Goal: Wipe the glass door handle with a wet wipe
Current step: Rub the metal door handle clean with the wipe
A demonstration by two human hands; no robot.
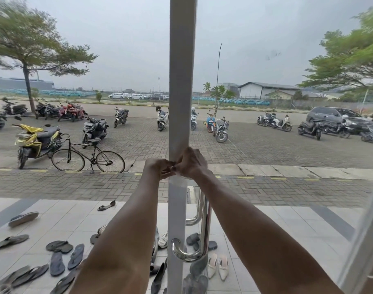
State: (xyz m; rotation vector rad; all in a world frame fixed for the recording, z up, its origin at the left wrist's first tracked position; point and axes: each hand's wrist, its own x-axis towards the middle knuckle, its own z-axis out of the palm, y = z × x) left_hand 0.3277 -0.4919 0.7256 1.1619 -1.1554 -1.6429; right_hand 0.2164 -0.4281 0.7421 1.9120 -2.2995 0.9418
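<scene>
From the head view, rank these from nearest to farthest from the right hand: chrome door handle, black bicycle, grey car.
Measured from the right hand:
1. chrome door handle, just below it on the door frame.
2. black bicycle, outside, left.
3. grey car, far right, across the lot.

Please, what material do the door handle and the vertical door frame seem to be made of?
The door handle looks like polished metal, probably stainless steel: it is a shiny tube with mirror-like reflections. The door frame seems to be painted or coated metal: flat, matte, pale grey, without reflections.

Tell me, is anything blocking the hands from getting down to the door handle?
Nothing visible does. Both the left hand and right hand are together at the white door frame, above the steel handle. The handle's bar below them is bare; only the right forearm passes beside it.
</scene>
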